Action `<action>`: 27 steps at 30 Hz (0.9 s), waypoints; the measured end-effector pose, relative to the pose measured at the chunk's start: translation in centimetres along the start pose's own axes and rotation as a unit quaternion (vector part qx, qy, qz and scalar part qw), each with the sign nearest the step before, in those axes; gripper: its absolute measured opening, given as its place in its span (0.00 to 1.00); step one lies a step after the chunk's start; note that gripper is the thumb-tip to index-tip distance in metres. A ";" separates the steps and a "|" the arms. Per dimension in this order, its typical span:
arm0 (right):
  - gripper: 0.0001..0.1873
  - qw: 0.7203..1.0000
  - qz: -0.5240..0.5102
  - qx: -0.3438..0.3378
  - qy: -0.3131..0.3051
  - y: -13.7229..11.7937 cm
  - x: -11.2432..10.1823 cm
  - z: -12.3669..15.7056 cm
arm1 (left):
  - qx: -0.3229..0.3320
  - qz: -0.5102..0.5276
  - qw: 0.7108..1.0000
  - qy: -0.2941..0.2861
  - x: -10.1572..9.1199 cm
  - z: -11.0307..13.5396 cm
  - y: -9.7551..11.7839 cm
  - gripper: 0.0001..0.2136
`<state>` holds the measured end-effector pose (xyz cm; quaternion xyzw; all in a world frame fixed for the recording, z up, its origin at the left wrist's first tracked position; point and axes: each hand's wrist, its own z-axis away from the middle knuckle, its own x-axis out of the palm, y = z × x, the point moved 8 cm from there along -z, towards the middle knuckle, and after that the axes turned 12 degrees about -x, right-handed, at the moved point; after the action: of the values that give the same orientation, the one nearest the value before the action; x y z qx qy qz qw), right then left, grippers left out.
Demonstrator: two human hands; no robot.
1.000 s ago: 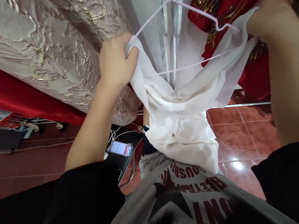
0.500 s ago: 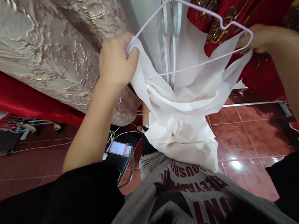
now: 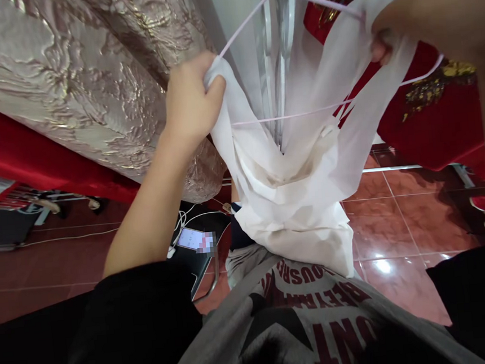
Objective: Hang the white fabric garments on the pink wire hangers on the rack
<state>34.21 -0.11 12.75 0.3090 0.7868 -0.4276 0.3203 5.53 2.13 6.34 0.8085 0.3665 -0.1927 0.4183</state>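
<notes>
A thin pale-pink hanger (image 3: 246, 22) hangs in front of me at the top. The white sheer garment (image 3: 300, 214) is partly on it, its lower part bunched against my body. My left hand (image 3: 193, 98) is closed around one shoulder of the garment and the left end of the hanger. On the other side my right hand (image 3: 393, 30) grips the opposite shoulder, drawn over the hanger's right arm. The hanger's right end sticks out past the cloth. Part of my right hand's fingers is hidden by cloth and blurred.
An embossed pinkish-gold dress (image 3: 102, 86) hangs close on the left. Red garments with gold trim (image 3: 423, 115) hang on the right. Below left, a phone (image 3: 192, 240) and white cables lie on a black seat (image 3: 199, 268). The floor (image 3: 383, 232) is red tile.
My right hand has moved up and inward with the garment's shoulder, pulling it over the hanger's right arm. My left hand stays almost still at the left end.
</notes>
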 end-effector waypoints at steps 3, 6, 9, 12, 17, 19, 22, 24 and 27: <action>0.33 0.999 0.026 0.023 -0.039 -1.2 1.6 1.2 | -0.041 0.145 0.988 -0.042 0.4 -0.7 -1.5 0.09; 0.35 0.983 0.146 0.021 -0.109 -0.2 2.5 2.4 | -0.135 0.287 0.945 -0.081 1.3 -1.2 -3.2 0.12; 0.35 0.973 0.221 -0.017 -0.071 -0.5 2.0 3.9 | -0.189 0.350 0.914 -0.084 1.4 -1.1 -3.8 0.14; 0.29 0.974 0.195 -0.111 0.010 -2.5 2.6 4.8 | -0.201 0.357 0.907 -0.095 1.1 -0.8 -3.7 0.15; 0.23 0.966 0.078 -0.239 -0.059 -1.8 11.1 4.0 | -0.206 0.281 0.930 -0.114 0.4 -0.6 -3.7 0.17; 0.21 0.973 0.057 -0.217 -0.057 0.4 14.1 3.1 | -0.229 0.263 0.932 -0.097 -0.2 -0.6 -4.4 0.14; 0.18 0.984 0.060 -0.169 -0.014 3.0 16.2 2.6 | -0.298 0.324 0.893 -0.090 -0.4 0.0 -6.5 0.11; 0.19 0.984 0.063 -0.166 0.017 3.5 16.0 2.9 | -0.350 0.436 0.826 -0.067 -0.1 0.9 -8.8 0.11; 0.21 0.982 0.061 -0.175 0.021 3.4 15.0 3.8 | -0.392 0.569 0.722 -0.030 1.6 2.4 -12.3 0.14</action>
<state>28.58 1.28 -2.02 0.3048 0.8356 -0.2564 0.3784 -2.73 5.54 -2.61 0.6225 -0.1323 0.2181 0.7399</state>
